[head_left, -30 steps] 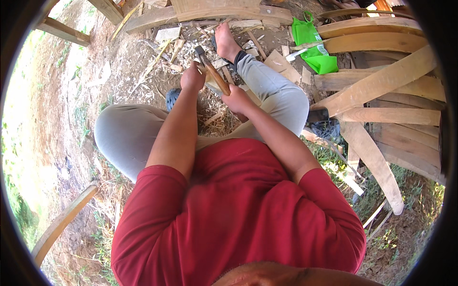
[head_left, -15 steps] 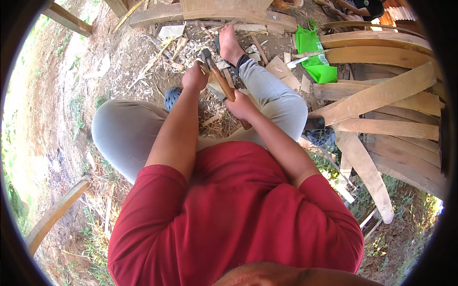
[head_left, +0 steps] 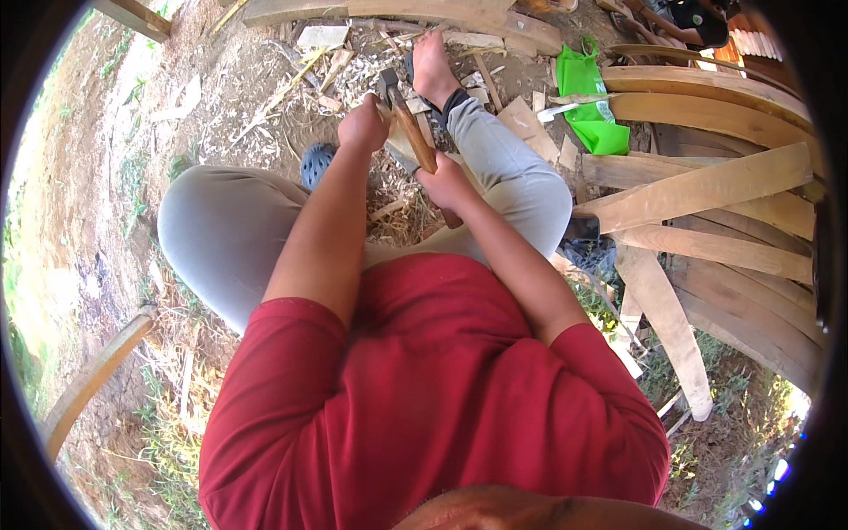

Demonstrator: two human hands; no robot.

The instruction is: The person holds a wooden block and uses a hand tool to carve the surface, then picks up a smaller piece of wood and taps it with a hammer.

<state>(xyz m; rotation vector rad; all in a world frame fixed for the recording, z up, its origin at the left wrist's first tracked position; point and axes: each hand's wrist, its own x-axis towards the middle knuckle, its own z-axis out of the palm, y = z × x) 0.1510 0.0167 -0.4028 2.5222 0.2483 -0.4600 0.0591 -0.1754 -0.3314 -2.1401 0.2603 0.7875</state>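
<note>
My right hand [head_left: 448,189] is wrapped round the brown wooden handle of a hammer [head_left: 413,132]. Its dark, blocky metal head [head_left: 389,81] points away from me, and the handle's butt comes out below my fist. Just left of the hammer head, my left hand [head_left: 364,128] is closed, fingers curled, over the ground between my legs. A pale edge shows at its fingertips, but I cannot make out what it grips. Partly hidden between the hands is a flat grey and pale piece [head_left: 402,152].
Wood chips and offcuts [head_left: 336,66] litter the dirt beyond my hands. Near my bare foot [head_left: 433,66] lies a green bag [head_left: 583,97]. Long curved boards [head_left: 707,185] are stacked at the right. A dark clog [head_left: 316,165] sits by my left leg. Another person [head_left: 685,22] is at the far right.
The hammer stands slightly more upright in the picture, its head a little higher and to the right. My left hand has shifted slightly up and right. The whole view has tilted a little.
</note>
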